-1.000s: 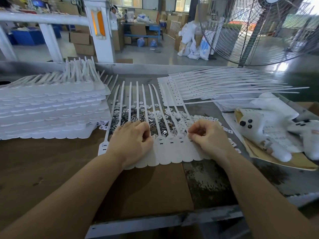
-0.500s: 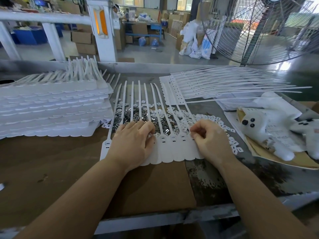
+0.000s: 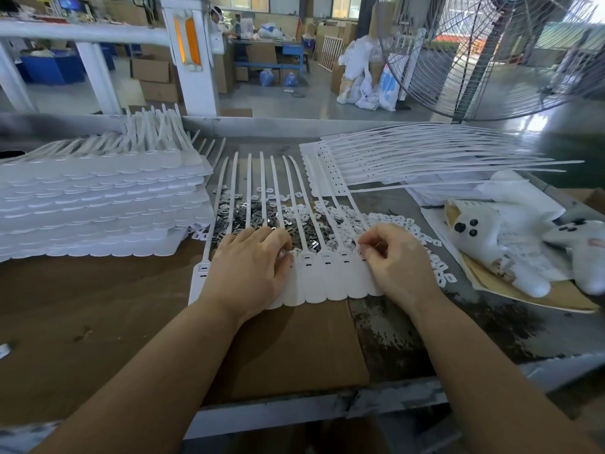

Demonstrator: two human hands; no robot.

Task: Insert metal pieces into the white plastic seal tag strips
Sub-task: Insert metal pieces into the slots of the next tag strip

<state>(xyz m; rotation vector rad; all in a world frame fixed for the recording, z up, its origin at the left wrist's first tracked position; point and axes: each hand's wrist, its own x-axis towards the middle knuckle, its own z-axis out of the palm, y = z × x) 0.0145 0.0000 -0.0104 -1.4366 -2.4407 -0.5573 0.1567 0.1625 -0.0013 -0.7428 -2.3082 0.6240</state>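
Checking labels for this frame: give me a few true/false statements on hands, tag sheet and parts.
1. The left hand rests on the tag sheet being worked. True.
2. The right hand lies flat and open on the plush toy. False: its fingers are curled in a pinch at the sheet's right end; the plush toy lies apart, to the right.
3. Loose metal pieces lie under the sheet's strips. True.
4. The tall stack of tag sheets stands right of the hands. False: it stands to their left.
5. A large fan stands behind the bench. True.
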